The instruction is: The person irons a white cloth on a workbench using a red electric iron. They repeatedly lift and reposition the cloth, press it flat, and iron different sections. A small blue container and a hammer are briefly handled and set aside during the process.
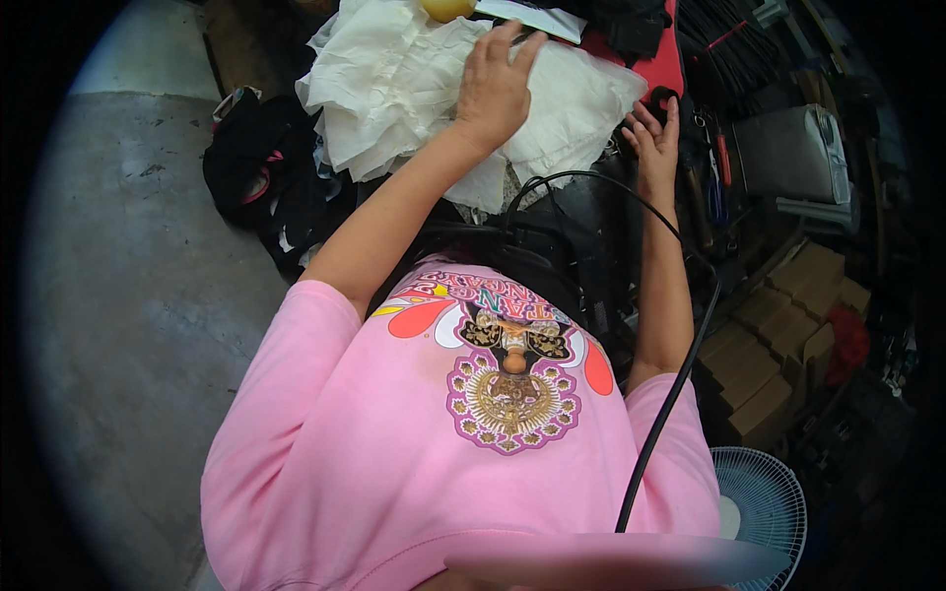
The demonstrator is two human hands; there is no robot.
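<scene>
A rumpled heap of thin white sheets, cloth or paper (pixel 365 89), lies across the work surface in front of me. My left hand (pixel 496 89) is over the middle of this heap, fingers stretched forward and slightly apart. Its fingertips reach the near edge of a flat white piece with a dark border (pixel 537 20); whether they touch it I cannot tell. To the right, my right hand (pixel 655 143) is raised with its fingers spread, beside the heap's right edge. A small black rounded thing (pixel 662 96) is at its fingertips, and it does not look gripped.
A yellow round thing (pixel 448 9) sits at the far edge. A black cable (pixel 680 379) loops past my right arm. Black bags (pixel 246 187) are at the left. On the right are cardboard boxes (pixel 769 335), a grey case (pixel 788 153) and a fan (pixel 764 502).
</scene>
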